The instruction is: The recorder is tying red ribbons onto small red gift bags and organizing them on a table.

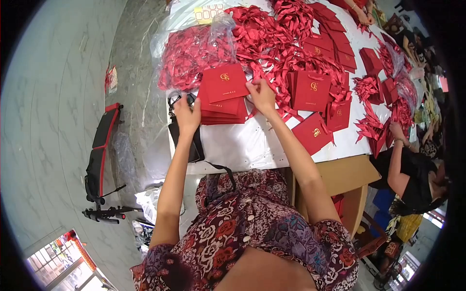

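Observation:
A flat red paper bag (224,83) with a gold emblem lies tilted on top of a stack of similar red bags (222,118) at the table's near left. My right hand (262,98) pinches the top bag's right edge between thumb and fingers. At the stack's left side is my left hand (187,115), its fingers apart and holding nothing that I can see. Beyond that hand, a black object with a strap (191,99) is partly hidden. Red ribbons (264,72) lie loose just past my right hand.
A plastic-wrapped heap of red ribbon (189,58) lies behind the stack. Several red bags with ribbon handles (312,92) stand or lie to the right. A black pouch (194,150) sits by the near edge, beside an open carton (340,174). Other people work at the right.

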`<state>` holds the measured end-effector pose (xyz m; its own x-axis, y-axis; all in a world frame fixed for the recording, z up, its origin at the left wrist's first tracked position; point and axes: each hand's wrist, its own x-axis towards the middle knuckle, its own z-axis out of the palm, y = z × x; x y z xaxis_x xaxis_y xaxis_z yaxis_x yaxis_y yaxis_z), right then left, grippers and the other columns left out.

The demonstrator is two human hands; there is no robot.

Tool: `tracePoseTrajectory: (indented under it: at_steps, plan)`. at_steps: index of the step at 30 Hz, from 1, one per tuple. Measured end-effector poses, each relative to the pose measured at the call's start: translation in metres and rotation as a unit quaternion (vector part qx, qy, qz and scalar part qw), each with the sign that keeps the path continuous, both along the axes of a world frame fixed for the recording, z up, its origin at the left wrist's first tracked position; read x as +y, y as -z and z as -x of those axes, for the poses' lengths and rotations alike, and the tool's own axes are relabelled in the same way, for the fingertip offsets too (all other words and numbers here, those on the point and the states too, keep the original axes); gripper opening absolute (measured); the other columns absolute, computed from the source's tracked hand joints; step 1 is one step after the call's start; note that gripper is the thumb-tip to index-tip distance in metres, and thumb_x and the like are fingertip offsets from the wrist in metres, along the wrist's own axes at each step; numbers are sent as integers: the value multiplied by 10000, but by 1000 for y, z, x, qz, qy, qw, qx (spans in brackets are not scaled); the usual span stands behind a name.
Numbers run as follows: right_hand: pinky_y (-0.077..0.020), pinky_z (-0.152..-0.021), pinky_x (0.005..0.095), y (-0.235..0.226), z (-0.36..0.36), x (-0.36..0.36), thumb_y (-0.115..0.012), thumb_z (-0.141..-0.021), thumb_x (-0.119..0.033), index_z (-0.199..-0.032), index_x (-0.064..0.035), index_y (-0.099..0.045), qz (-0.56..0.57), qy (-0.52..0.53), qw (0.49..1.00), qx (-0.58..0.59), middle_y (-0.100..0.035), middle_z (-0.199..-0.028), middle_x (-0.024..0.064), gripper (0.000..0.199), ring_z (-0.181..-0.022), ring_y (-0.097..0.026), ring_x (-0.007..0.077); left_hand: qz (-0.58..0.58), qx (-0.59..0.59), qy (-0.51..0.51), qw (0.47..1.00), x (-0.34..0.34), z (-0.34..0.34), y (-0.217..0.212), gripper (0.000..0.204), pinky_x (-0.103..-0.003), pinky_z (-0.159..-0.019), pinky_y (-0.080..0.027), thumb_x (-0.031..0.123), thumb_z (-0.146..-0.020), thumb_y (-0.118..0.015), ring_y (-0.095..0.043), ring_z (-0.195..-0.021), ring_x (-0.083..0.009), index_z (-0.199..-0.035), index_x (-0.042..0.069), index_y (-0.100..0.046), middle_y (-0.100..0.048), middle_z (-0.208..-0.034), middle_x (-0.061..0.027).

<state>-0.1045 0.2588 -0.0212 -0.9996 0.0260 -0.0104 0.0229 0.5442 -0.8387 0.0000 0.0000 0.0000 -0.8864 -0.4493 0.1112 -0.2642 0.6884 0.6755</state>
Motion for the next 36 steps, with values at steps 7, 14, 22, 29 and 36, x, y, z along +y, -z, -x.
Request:
tracePoseTrajectory:
  at_steps: [7, 14, 22, 29, 36]
  plan:
    - [-493, -592, 264, 12, -8, 3, -644, -950, -224, -1113, -19, -648, 255, 0, 955, -149, -692, -860, 31, 262, -715, -636, 120, 68, -7, -31, 997, 20, -2, 27, 502, -490, -941, -454, 329, -920, -647, -576, -1049, -446, -1275, -15, -561, -600, -1110, -273]
    - [-458, -639, 212, -15, -71, 89, -563, -1003, -183, -1208, -36, -612, 383, 51, 895, -224, -662, -963, -9, 257, -751, -578, 69, 9, -6, -41, 999, 30, -5, 6, 487, -440, -927, -478, 316, -941, -628, -603, -1035, -402, -1294, -11, -553, -604, -1120, -254]
    - [-437, -742, 212, -23, -181, 145, -531, -1027, -183, -1158, -71, -608, 320, -12, 887, -332, -619, -923, -46, 189, -802, -530, 45, -26, 96, -30, 995, 51, -30, -26, 442, -425, -965, -420, 236, -942, -620, -520, -1101, -375, -1292, -17, -529, -555, -1161, -234]
    - [-440, -843, 229, 3, -231, 110, -562, -999, -101, -1072, -74, -603, 358, -30, 875, -324, -621, -955, -19, 88, -875, -553, 72, 19, 67, 187, 980, 99, -114, -26, 524, -430, -964, -423, 194, -863, -722, -513, -1090, -390, -1305, 2, -516, -501, -1203, -231]
    - [-507, -693, 332, 8, -217, 93, -552, -1007, -189, -1035, -48, -611, 92, -158, 944, -276, -638, -910, 40, 155, -775, -597, 151, -118, -84, 174, 974, 90, -131, 35, 645, -473, -990, -444, 218, -785, -796, -512, -1125, -446, -1317, 5, -498, -480, -1222, -240]
